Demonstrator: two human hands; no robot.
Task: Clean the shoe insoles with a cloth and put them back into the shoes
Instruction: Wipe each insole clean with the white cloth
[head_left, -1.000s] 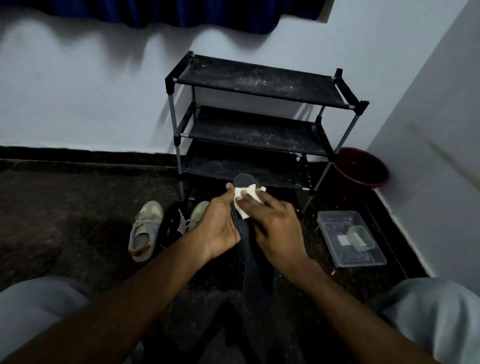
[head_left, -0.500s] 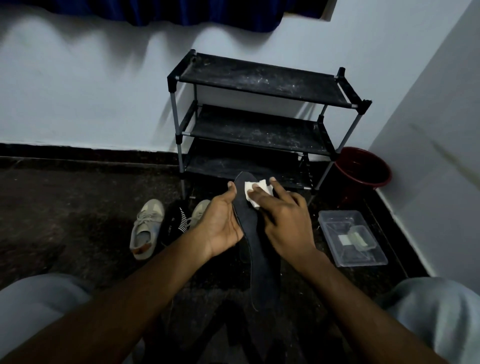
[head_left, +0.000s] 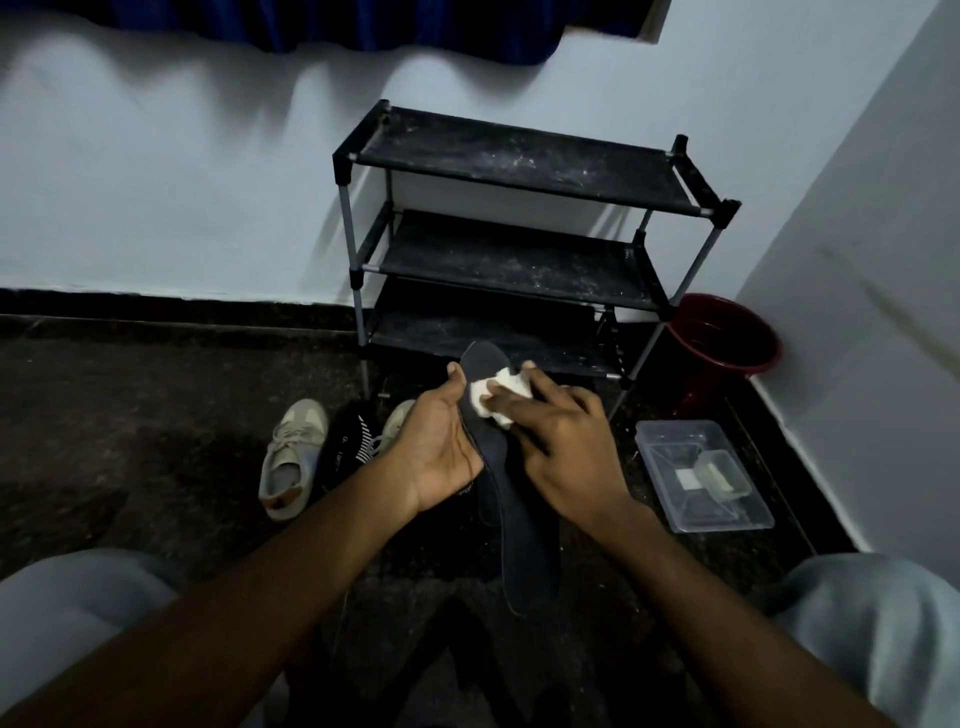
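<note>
Beige laced sneaker (head_left: 291, 457) lying on the speckled floor (head_left: 130, 415) over on the left. The left hand (head_left: 436, 452) has its fingers curled round the long, flat dark insole (head_left: 514, 499), held up mid-frame. The right hand (head_left: 566, 452) has its fingers spread, pressing a crumpled white cloth (head_left: 493, 397) onto the rounded toe end.

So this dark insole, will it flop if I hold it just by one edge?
Likely light: the insole looks thin, and the left hand seems to hold it up alone. Probably semi-stiff, since its long free end juts out without sagging. It may bend where the right hand presses the cloth.
</note>
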